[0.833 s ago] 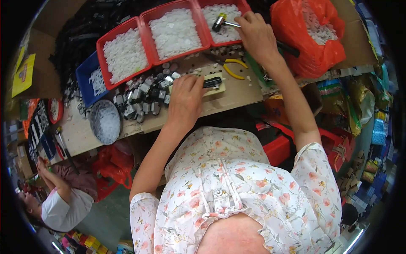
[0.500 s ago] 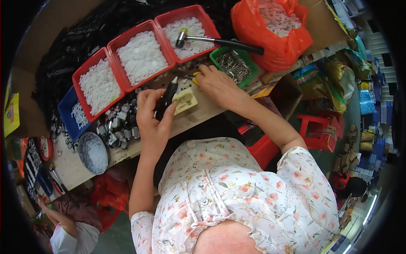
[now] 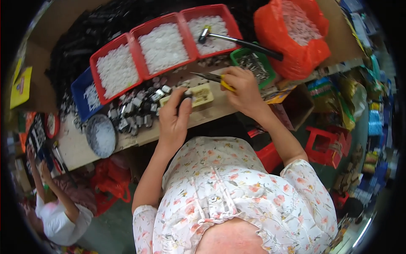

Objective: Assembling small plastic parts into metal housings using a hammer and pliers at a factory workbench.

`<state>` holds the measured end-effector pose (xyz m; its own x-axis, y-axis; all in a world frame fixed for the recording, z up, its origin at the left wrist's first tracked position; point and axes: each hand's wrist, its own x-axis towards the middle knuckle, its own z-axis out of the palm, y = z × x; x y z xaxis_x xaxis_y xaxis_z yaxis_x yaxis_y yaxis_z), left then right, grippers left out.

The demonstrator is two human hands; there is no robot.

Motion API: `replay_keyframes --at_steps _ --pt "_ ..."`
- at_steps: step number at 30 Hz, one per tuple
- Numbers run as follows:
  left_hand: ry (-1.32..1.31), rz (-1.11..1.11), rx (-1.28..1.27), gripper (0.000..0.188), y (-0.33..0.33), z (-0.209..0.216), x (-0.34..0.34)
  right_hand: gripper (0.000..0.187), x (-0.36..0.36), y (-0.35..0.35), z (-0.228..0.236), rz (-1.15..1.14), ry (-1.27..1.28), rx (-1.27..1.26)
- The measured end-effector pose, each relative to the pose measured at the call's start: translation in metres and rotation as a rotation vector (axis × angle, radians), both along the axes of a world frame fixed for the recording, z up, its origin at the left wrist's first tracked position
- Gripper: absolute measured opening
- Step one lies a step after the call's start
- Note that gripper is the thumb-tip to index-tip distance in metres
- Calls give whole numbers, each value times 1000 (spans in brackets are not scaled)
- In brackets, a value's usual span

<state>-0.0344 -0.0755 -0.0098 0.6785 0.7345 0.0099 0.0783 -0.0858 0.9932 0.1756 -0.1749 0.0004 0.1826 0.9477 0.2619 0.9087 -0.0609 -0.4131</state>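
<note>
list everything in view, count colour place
bench: one, tan, centre
trays: three, red, back, holding white pieces
side tray: one, blue, left
small tray: one, green, right
bowl: one, grey, front left
loose pieces: many, silver and black, beside bowl
pile: one, black, behind trays
hammer: one, black handle, rightmost red tray
bag: one, red, back right
block: one, pale yellow, centre
part: one, black, by block
pliers: one, yellow handles, by block
co-worker: one, white top, lower left
left hand: one, holding part
right hand: one, holding pliers

Moderate, diffuse indoor light; a tube lamp [image 3: 363, 233] glares at lower right. Deep shadow lies beneath the table [image 3: 77, 144]. Slight blur softens details; fisheye edges bend into black.
</note>
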Motion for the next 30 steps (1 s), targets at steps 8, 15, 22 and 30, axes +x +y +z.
replay_keyframes --at_steps 8,15,22,30 --pt "-49 24 165 32 -5 -4 1 25 -27 -18 10 116 135 101" --pt "-55 29 302 34 -3 -1 -7 16 -36 -18 4 168 147 68" --pt "-193 -375 -640 35 12 2 -21 18 -32 -22 5 286 170 77" --pt "-525 -762 -1189 37 5 -3 -18 18 -33 -25 16 349 274 85"
